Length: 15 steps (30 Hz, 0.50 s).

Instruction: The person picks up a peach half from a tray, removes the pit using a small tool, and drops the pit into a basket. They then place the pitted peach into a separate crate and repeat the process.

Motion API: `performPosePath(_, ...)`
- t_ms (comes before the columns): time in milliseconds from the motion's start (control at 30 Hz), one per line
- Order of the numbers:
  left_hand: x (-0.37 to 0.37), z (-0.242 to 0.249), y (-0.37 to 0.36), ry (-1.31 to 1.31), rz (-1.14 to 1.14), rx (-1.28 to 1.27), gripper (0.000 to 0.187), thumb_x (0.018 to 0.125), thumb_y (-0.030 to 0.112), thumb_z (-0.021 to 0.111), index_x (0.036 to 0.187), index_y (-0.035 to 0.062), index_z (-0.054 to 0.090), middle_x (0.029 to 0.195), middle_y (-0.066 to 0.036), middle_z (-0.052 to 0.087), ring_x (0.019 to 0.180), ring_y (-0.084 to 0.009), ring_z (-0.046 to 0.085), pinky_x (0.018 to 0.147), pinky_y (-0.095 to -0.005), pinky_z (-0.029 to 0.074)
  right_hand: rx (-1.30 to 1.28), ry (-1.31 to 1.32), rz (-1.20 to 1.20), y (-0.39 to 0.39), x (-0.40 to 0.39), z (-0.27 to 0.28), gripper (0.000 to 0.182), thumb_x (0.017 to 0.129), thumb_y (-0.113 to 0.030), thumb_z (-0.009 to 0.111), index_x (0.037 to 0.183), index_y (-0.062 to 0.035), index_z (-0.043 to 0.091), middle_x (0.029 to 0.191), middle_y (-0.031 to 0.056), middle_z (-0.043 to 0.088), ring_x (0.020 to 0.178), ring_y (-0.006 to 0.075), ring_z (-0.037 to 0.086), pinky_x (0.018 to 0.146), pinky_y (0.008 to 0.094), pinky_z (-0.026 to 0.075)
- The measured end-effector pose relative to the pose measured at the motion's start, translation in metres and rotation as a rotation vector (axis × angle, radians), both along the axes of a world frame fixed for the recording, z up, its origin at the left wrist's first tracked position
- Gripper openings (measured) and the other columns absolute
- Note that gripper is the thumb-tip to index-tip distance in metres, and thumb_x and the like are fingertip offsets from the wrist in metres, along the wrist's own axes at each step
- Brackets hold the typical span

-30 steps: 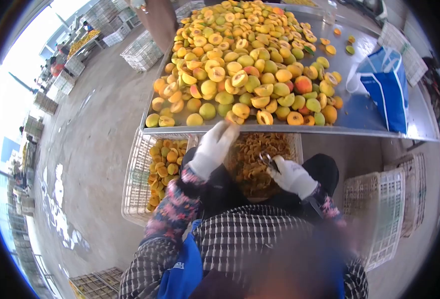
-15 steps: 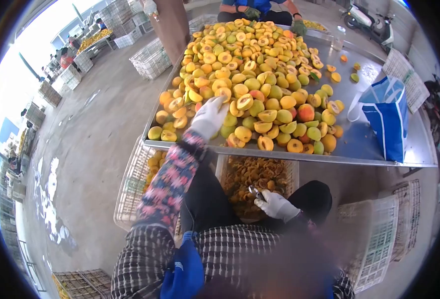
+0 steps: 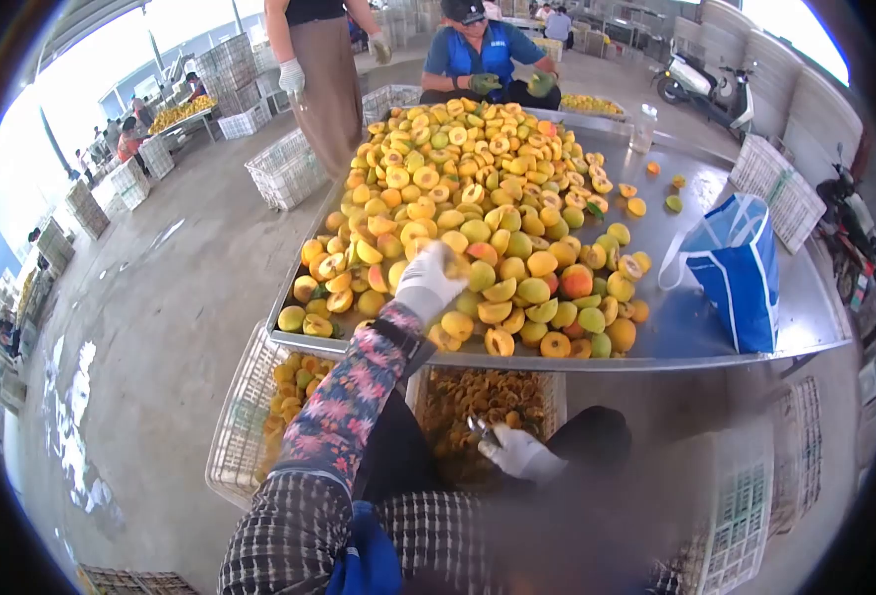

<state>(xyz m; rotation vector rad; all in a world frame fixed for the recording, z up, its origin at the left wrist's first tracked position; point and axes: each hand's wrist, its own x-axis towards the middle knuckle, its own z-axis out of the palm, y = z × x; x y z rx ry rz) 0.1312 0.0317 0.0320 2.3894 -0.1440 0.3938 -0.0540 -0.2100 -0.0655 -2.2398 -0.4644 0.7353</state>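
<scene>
A big heap of yellow and orange peaches [image 3: 478, 198], many cut in half, covers the steel table [image 3: 716, 337]. My left hand [image 3: 428, 283], in a white glove, reaches onto the near part of the heap and rests on the fruit; whether it grips one I cannot tell. My right hand [image 3: 519, 454], also gloved, stays low over my lap and holds a small metal pitting tool [image 3: 482, 429]. Under the table edge a crate of brown pits [image 3: 488, 402] stands in front of my knees.
A white crate of peach halves [image 3: 284, 397] sits to my left on the floor. A blue bag [image 3: 741, 273] stands on the table's right. Two people [image 3: 478, 59] work at the far end. Empty crates [image 3: 746, 506] lie at my right.
My left hand rose from the table's near edge onto the peach heap and stays there. My right hand with the tool dropped lower toward my lap. The view tilted up.
</scene>
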Motion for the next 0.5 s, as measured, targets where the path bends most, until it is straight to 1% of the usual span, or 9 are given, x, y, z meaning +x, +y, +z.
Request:
performPosePath(33,-0.014,0.002,-0.001,0.022,0.066,-0.207,0.047,0.078,0.027,0.073,0.116,0.0054,0.055,0.101,-0.013,0.065,0.095,-0.0289,0.064,0.080,-0.0390,0.052,0.034,-0.049,-0.058,0.002,0.000,0.006,0.036,0.092,-0.036,0.057,0.102,-0.0007,0.055,0.090,0.0286,0.063,0.091,0.0438,0.062,0.076,0.0478,0.048)
performPosePath(100,-0.035,-0.014,-0.003,0.261,-0.179,-1.191,0.043,0.084,0.009,0.069,0.123,0.0039,0.051,0.114,-0.008,0.060,0.100,-0.0245,0.063,0.081,-0.0330,0.056,0.215,-0.182,-0.164,0.005,0.003,0.022,0.028,0.091,-0.026,0.060,0.101,-0.0002,0.054,0.080,0.0269,0.062,0.078,0.0423,0.064,0.065,0.0456,0.050)
performPosePath(133,-0.064,0.002,-0.009,0.339,-0.230,-1.340,0.041,0.087,0.008,0.066,0.124,0.0029,0.050,0.117,-0.009,0.059,0.102,-0.0251,0.063,0.085,-0.0353,0.055,0.319,-0.086,-0.244,0.008,0.006,0.043,0.022,0.092,-0.019,0.060,0.101,-0.0006,0.053,0.079,0.0264,0.062,0.074,0.0421,0.063,0.062,0.0446,0.049)
performPosePath(167,-0.087,0.019,-0.016,0.407,-0.281,-1.492,0.039,0.089,0.008,0.063,0.126,0.0019,0.049,0.119,-0.010,0.059,0.105,-0.0257,0.062,0.089,-0.0375,0.055,0.396,-0.303,-0.235,0.009,0.012,0.037,0.023,0.092,-0.015,0.059,0.108,-0.0003,0.051,0.080,0.0247,0.062,0.075,0.0411,0.063,0.062,0.0428,0.048)
performPosePath(233,-0.103,0.008,-0.022,0.440,-0.316,-1.606,0.037,0.092,0.012,0.060,0.126,0.0017,0.049,0.119,-0.011,0.059,0.106,-0.0265,0.061,0.092,-0.0398,0.052,0.531,-0.418,-0.229,0.017,0.018,0.077,0.039,0.091,-0.012,0.058,0.124,0.0030,0.045,0.084,0.0234,0.061,0.077,0.0394,0.062,0.065,0.0412,0.048)
performPosePath(267,-0.109,0.005,-0.025,0.450,-0.339,-1.665,0.037,0.094,0.015,0.058,0.127,0.0016,0.049,0.120,-0.011,0.059,0.107,-0.0268,0.061,0.094,-0.0410,0.051,0.611,-0.690,-0.215,0.024,0.022,0.081,0.030,0.093,-0.013,0.056,0.119,0.0013,0.048,0.072,0.0146,0.056,0.064,0.0304,0.056,0.059,0.0383,0.044)
performPosePath(367,-0.124,0.003,-0.030,0.524,-0.407,-1.748,0.036,0.096,0.023,0.055,0.126,0.0028,0.050,0.120,-0.013,0.060,0.106,-0.0282,0.060,0.096,-0.0416,0.047,0.434,-0.528,-0.185,0.031,0.023,0.107,0.028,0.094,-0.015,0.054,0.115,0.0003,0.046,0.074,0.0155,0.058,0.066,0.0341,0.059,0.060,0.0410,0.045)
performPosePath(400,-0.132,0.015,-0.036,0.575,-0.381,-1.908,0.035,0.097,0.027,0.053,0.123,0.0030,0.053,0.116,-0.013,0.062,0.106,-0.0273,0.060,0.094,-0.0393,0.047,0.416,-0.572,-0.191,0.033,0.022,0.106,0.027,0.094,-0.015,0.054,0.115,-0.0003,0.046,0.074,0.0158,0.058,0.067,0.0352,0.059,0.060,0.0417,0.045)
performPosePath(500,-0.138,0.023,-0.036,0.574,-0.338,-1.913,0.034,0.097,0.029,0.053,0.119,0.0029,0.055,0.115,-0.013,0.062,0.103,-0.0272,0.061,0.093,-0.0401,0.049,0.336,-0.676,-0.187,0.035,0.020,0.104,0.025,0.094,-0.015,0.054,0.113,-0.0014,0.045,0.075,0.0167,0.059,0.069,0.0380,0.061,0.060,0.0435,0.046)
